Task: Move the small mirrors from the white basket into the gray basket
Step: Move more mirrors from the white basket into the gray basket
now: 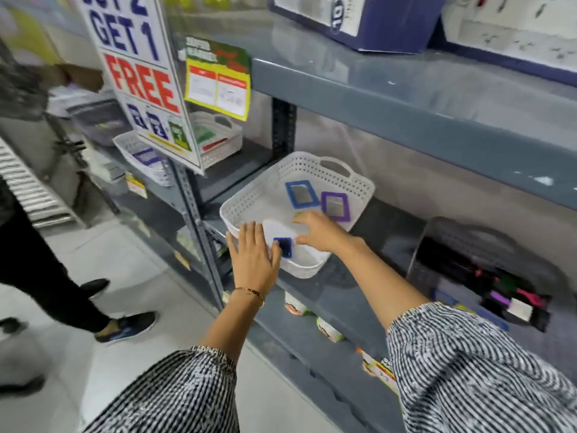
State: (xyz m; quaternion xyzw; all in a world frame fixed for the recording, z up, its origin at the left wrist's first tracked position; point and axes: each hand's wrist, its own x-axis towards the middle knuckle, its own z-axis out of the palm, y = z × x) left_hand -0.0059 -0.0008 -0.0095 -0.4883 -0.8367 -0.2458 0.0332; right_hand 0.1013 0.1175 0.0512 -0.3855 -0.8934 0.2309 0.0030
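Observation:
The white basket (359,185) stands on the grey shelf and holds small framed mirrors. A blue mirror (301,194) and a purple mirror (335,206) lie at its far side. A dark blue mirror (284,247) lies near the front rim. My left hand (254,256) rests flat on that rim, fingers apart, with its thumb against the dark blue mirror. My right hand (321,231) is curled over the basket's middle, covering a green-edged piece (299,214); I cannot see its grip. The gray basket (462,242) stands to the right with several colourful pieces inside.
A shelf board (406,98) hangs low over the baskets. A "FREE" sign (140,82) and other white baskets (137,157) are to the left. A person's legs and shoes (125,328) are on the floor at the left. Packets (327,331) sit on the shelf below.

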